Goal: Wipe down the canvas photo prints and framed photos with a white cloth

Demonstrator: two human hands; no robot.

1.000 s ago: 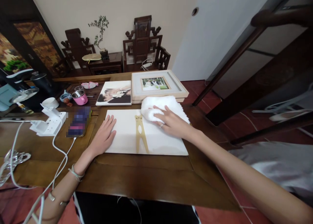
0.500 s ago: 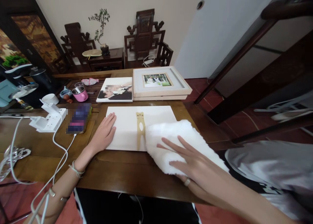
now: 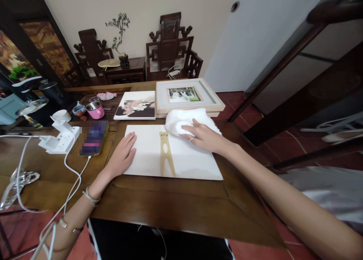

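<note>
A white board (image 3: 193,163) with a gold stand piece (image 3: 165,154) lies face down on the wooden table (image 3: 159,203). My left hand (image 3: 123,156) rests flat on the board's left edge, fingers stretched out. My right hand (image 3: 202,136) presses a white fluffy cloth (image 3: 178,121) onto the board's far right corner, its fingers spread over the cloth.
Behind the board lie a photo canvas (image 3: 136,105) and a framed photo (image 3: 187,97). To the left are a phone (image 3: 93,138), a white power strip (image 3: 61,137) with cables, a pink cup (image 3: 95,110) and a white bowl (image 3: 61,115). Carved chairs stand at the back wall.
My right hand swept the cloth from the far right corner down to the near right of the board, then back up to the far corner. The left hand stayed put.
</note>
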